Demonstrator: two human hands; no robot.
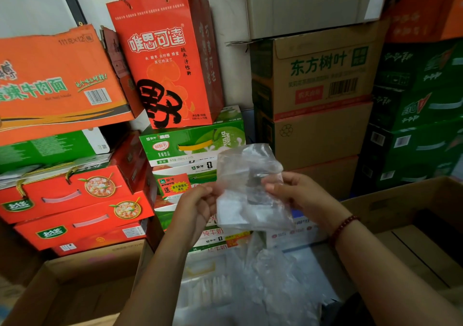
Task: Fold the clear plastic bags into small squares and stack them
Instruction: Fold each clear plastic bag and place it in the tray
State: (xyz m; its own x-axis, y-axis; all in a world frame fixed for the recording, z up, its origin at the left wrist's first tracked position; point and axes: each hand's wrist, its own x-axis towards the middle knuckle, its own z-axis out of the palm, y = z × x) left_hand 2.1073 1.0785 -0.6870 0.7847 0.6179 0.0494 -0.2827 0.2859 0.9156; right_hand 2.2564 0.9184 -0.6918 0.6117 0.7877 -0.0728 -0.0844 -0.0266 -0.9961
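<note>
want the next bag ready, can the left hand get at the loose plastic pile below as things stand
Probably not yet: the left hand is pinching the clear bag together with the right hand. Nothing lies between it and the loose plastic pile directly beneath, so once it lets go the way looks free.

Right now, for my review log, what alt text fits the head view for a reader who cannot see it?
Two hands hold a clear plastic bag up at chest height, the left hand pinching its left edge and the right hand its right. More clear plastic lies below, and stacked drink and noodle cartons fill the background.
</note>
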